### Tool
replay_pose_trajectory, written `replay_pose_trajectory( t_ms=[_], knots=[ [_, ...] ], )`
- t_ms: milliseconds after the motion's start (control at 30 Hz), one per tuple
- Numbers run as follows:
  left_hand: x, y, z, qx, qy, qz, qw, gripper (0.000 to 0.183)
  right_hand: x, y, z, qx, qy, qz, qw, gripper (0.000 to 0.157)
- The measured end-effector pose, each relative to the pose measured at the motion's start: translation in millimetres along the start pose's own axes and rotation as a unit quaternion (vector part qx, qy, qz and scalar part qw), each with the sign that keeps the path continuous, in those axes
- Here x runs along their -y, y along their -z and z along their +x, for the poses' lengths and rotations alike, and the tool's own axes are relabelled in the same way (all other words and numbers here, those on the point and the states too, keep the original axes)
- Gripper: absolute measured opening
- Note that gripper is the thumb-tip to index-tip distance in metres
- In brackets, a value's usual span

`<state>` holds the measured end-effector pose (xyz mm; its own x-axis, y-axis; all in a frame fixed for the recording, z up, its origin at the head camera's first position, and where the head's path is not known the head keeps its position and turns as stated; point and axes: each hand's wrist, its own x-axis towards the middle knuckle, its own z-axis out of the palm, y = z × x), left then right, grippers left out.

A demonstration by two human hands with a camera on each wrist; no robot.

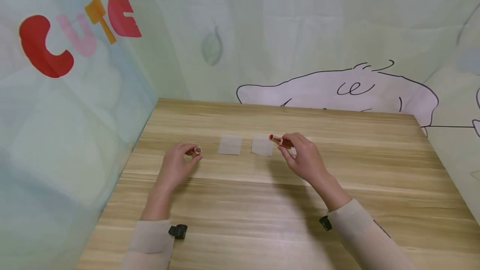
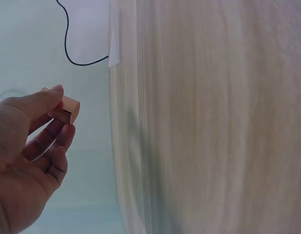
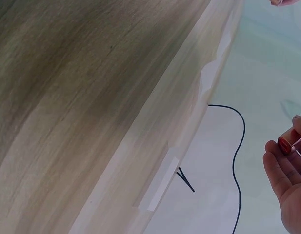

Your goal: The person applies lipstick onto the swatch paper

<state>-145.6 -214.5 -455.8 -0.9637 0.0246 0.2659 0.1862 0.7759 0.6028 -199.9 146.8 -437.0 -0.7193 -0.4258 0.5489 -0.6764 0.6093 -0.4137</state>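
Note:
My left hand [image 1: 175, 163] pinches a short copper-coloured lipstick cap [image 1: 198, 150] between thumb and fingers; its round end faces the camera. In the left wrist view the cap [image 2: 71, 108] looks angular and shiny. To the right, my right hand [image 1: 308, 161] grips a copper-coloured lipstick [image 1: 276, 139] by its base, above the table. The lipstick's red end [image 3: 284, 145] shows in the right wrist view and points toward the left hand. Cap and lipstick are apart. Below and between the hands lie white paper squares [image 1: 230, 145].
A second white square [image 1: 261, 147] lies partly under the right hand's lipstick, and a third white piece [image 1: 294, 151] shows behind the right fingers. The wood-grain table [image 1: 240, 211] meets a printed cloth backdrop [image 1: 187, 53] at its back and left edges.

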Motion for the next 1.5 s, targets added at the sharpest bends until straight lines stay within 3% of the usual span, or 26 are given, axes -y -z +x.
replay_pose_trajectory(
  t_ms=[700,1200,1500],
  knots=[
    [27.7,6.5,-9.4,-0.019,0.03,-0.022,0.9991,0.021,-1.8,-2.0,-1.5,-0.012,0.003,0.003,1.0,0.022],
    [44.5,12.0,-15.0,0.012,0.09,-0.021,0.9957,0.027,-2.4,-2.9,0.0,-0.017,0.013,0.0,1.0,0.023],
    [49.2,13.5,-17.3,0.019,0.102,-0.017,0.9945,0.03,-0.8,-4.0,0.7,-0.014,0.014,0.0,1.0,0.023]
  ],
)
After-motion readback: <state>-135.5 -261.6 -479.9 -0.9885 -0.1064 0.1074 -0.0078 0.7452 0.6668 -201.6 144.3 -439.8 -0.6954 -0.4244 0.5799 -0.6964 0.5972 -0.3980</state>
